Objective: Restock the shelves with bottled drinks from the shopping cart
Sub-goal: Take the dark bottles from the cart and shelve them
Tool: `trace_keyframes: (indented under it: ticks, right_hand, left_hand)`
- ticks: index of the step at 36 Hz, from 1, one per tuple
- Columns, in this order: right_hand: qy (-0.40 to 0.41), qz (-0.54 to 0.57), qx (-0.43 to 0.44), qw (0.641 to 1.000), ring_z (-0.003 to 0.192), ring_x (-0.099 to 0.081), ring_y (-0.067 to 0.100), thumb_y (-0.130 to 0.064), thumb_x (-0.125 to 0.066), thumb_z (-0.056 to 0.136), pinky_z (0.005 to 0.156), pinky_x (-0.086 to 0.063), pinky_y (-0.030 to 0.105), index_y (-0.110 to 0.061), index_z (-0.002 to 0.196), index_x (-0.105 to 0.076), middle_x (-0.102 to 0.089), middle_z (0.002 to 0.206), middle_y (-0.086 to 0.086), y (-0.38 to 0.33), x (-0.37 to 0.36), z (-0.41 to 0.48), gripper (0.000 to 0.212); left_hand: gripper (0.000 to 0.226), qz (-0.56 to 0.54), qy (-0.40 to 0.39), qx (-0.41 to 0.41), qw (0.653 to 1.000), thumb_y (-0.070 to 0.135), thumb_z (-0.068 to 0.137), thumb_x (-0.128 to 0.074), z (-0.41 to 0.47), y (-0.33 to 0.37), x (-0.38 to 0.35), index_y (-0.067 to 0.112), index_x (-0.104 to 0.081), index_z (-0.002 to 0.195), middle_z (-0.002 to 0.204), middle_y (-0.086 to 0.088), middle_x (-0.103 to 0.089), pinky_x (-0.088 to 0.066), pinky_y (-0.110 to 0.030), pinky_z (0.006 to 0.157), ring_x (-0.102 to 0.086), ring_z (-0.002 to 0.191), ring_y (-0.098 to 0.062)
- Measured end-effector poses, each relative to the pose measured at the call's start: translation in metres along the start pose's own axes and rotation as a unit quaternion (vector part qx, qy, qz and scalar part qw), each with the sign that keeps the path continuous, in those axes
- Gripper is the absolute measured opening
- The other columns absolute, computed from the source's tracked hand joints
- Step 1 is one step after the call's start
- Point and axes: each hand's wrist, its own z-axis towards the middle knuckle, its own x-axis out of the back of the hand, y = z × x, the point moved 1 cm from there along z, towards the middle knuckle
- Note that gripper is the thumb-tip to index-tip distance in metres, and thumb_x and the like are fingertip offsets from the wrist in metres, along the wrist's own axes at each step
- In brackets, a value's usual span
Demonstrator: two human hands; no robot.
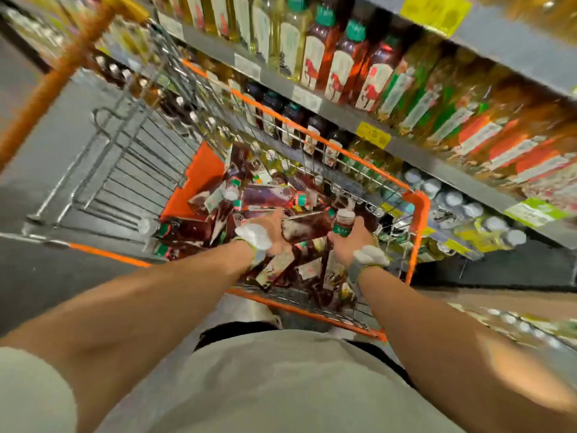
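Both my hands reach down into the shopping cart (415, 232), a wire basket with orange trim full of lying dark red bottled drinks (268, 196). My left hand (270, 234) grips the body of one dark red bottle (307, 228) that lies across the pile. My right hand (349, 245) holds a second bottle (343, 221) by its neck, white cap up with a green band. The picture is blurred, so finger positions are only roughly visible. Each wrist wears a white and grey strap.
Shelves (340, 112) rise to the right of the cart, packed with red, yellow and green-labelled bottles (340, 70). White-capped bottles (468, 210) fill the lowest shelf. The cart's folded child seat (131, 157) and orange handle (59, 79) lie at left, over grey floor.
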Motion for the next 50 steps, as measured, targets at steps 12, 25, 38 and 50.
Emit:
trace_keyframes:
  ticks: [12, 25, 38, 50]
  right_hand:
    - [0.088, 0.106, 0.099, 0.986, 0.119, -0.056, 0.035, -0.036, -0.069, 0.093, 0.096, -0.05, 0.048, -0.014, 0.138, -0.043, -0.058, 0.131, 0.009, -0.074, 0.004, -0.05, 0.056]
    - [0.151, 0.165, 0.194, 0.955, 0.089, -0.058, 0.023, -0.04, -0.065, 0.094, 0.076, -0.042, 0.033, -0.02, 0.12, -0.051, -0.063, 0.104, 0.003, -0.163, 0.024, -0.091, 0.036]
    - [0.307, 0.182, 0.201, 0.912, 0.092, -0.059, 0.022, -0.038, -0.071, 0.09, 0.073, -0.039, 0.029, -0.019, 0.117, -0.058, -0.064, 0.105, 0.0, -0.31, 0.064, -0.064, 0.035]
    - [0.388, 0.157, 0.203, 0.885, 0.099, -0.066, 0.03, -0.052, -0.07, 0.083, 0.081, -0.054, 0.044, -0.026, 0.112, -0.058, -0.071, 0.106, 0.001, -0.37, 0.103, -0.053, 0.041]
  left_hand:
    - [0.082, 0.09, 0.107, -0.039, 0.989, 0.022, 0.08, -0.078, -0.06, -0.023, 0.091, 0.013, -0.033, 0.149, 0.09, -0.006, -0.062, -0.036, -0.023, 0.049, -0.051, 0.071, -0.02]
    - [0.07, -0.058, 0.154, -0.021, 0.986, 0.061, 0.074, -0.076, -0.099, -0.068, 0.139, 0.018, -0.048, 0.122, 0.109, -0.002, -0.066, -0.054, -0.037, 0.076, -0.063, 0.088, -0.022]
    - [0.05, -0.235, 0.291, -0.043, 0.927, 0.048, 0.082, -0.075, -0.049, -0.067, 0.263, 0.013, -0.066, 0.115, 0.109, -0.002, -0.07, -0.049, -0.03, 0.08, -0.065, 0.099, -0.021]
    - [0.047, -0.348, 0.263, -0.118, 0.892, 0.056, 0.073, -0.068, -0.024, -0.053, 0.305, 0.021, -0.065, 0.105, 0.089, -0.004, -0.066, -0.041, -0.029, 0.067, -0.057, 0.076, -0.023]
